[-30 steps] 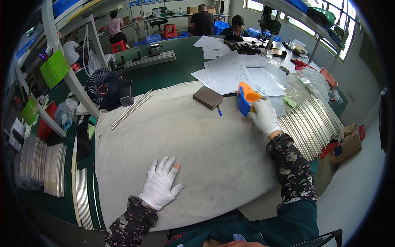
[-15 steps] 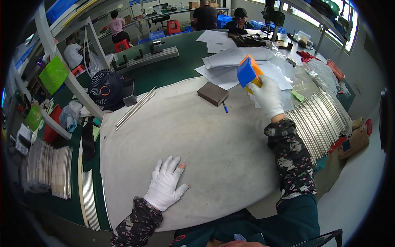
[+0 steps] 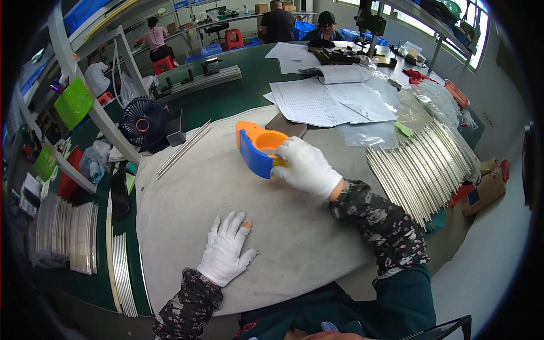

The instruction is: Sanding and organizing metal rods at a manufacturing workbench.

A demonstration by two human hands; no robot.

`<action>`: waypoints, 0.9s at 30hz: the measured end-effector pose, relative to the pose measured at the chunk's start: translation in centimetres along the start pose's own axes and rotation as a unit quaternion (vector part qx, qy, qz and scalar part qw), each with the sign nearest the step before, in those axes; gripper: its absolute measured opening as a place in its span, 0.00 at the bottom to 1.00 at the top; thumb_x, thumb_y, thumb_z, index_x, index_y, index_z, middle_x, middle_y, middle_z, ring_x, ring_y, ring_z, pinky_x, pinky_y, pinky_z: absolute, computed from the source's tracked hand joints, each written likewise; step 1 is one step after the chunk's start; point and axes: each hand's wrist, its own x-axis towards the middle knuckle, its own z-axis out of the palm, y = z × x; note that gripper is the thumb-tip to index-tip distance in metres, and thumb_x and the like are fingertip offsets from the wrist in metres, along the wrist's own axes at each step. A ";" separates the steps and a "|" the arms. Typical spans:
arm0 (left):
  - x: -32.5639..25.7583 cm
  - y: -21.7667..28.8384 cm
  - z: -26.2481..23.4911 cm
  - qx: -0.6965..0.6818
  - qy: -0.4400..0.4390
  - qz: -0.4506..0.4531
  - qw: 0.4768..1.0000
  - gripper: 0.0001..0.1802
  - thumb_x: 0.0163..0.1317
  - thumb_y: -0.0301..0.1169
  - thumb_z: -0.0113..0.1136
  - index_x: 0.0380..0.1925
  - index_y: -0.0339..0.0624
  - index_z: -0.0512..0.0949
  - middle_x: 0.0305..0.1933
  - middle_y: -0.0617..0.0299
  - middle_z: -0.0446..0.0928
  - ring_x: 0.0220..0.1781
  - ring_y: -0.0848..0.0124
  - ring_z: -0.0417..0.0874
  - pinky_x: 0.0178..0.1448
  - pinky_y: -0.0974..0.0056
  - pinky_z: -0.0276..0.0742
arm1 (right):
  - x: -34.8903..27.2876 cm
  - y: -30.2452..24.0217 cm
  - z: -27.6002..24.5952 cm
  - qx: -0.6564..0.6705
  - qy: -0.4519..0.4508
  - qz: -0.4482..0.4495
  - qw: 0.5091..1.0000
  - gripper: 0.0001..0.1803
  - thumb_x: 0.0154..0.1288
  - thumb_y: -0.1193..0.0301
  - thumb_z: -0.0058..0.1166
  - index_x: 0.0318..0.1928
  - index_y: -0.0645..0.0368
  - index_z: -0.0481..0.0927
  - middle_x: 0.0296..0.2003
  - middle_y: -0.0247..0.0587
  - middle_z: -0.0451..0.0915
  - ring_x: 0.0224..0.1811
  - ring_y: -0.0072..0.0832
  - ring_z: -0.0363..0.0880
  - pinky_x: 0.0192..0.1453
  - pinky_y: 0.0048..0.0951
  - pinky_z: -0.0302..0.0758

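Note:
My right hand (image 3: 306, 166), in a white glove, grips an orange and blue tape dispenser (image 3: 256, 157) above the middle of the cloth-covered table. The dispenser partly covers a brown block (image 3: 285, 125) behind it. Flat on the grey cloth (image 3: 283, 238) lies my gloved left hand (image 3: 228, 249), its fingers spread and holding nothing; the glove leaves a thumb tip and a fingertip bare. Two or three thin metal rods (image 3: 184, 148) rest at the cloth's far left, well beyond the left hand.
Many silver rods (image 3: 422, 170) lie in a row at the right. Printed papers (image 3: 317, 102) spread over the far side. A black fan (image 3: 143, 123) stands at the far left, near a grey rack post (image 3: 102, 107). Bundled strips (image 3: 85, 235) sit at the left edge. Several people work beyond.
My right hand has carried the tape dispenser left and nearer, from above the papers to over the cloth. The papers behind have settled flatter. My left hand has stayed in place.

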 end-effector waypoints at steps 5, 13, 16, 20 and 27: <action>-0.1 0.2 -0.1 -0.009 0.013 -0.007 1.000 0.34 0.55 0.45 0.60 0.59 0.39 0.66 0.67 0.48 0.60 0.70 0.49 0.57 0.72 0.43 0.48 | 4.4 -0.2 4.9 -0.020 -0.019 0.025 0.999 0.17 0.53 0.71 0.61 0.45 0.56 0.80 0.38 0.45 0.80 0.46 0.40 0.77 0.50 0.36 0.76; -0.2 0.3 -0.1 -0.019 0.003 -0.014 1.000 0.35 0.54 0.45 0.61 0.59 0.39 0.67 0.67 0.48 0.60 0.70 0.50 0.57 0.72 0.43 0.48 | 4.4 2.1 5.6 -0.012 0.038 0.029 0.999 0.27 0.53 0.69 0.61 0.53 0.63 0.71 0.55 0.53 0.70 0.61 0.48 0.65 0.63 0.40 0.68; -0.2 0.2 -0.2 -0.025 0.006 -0.015 1.000 0.35 0.53 0.44 0.61 0.59 0.39 0.67 0.67 0.48 0.60 0.70 0.50 0.57 0.73 0.43 0.47 | 0.6 1.6 1.1 -0.071 -0.086 0.118 0.987 0.27 0.57 0.59 0.58 0.53 0.63 0.72 0.51 0.51 0.74 0.56 0.45 0.70 0.57 0.40 0.71; 0.5 0.1 0.1 -0.018 0.017 -0.004 1.000 0.36 0.52 0.42 0.62 0.60 0.40 0.66 0.67 0.48 0.61 0.70 0.50 0.58 0.73 0.43 0.47 | -5.7 3.3 -2.1 -0.134 -0.167 0.171 0.962 0.22 0.58 0.59 0.57 0.46 0.64 0.77 0.43 0.49 0.77 0.48 0.43 0.75 0.51 0.40 0.74; -0.1 -0.5 0.4 -0.006 0.027 0.000 1.000 0.36 0.48 0.38 0.64 0.59 0.39 0.66 0.67 0.48 0.61 0.71 0.50 0.57 0.73 0.44 0.46 | -15.6 8.1 -9.9 -0.230 0.022 0.259 0.938 0.17 0.59 0.64 0.56 0.42 0.64 0.78 0.38 0.51 0.78 0.42 0.45 0.77 0.47 0.41 0.75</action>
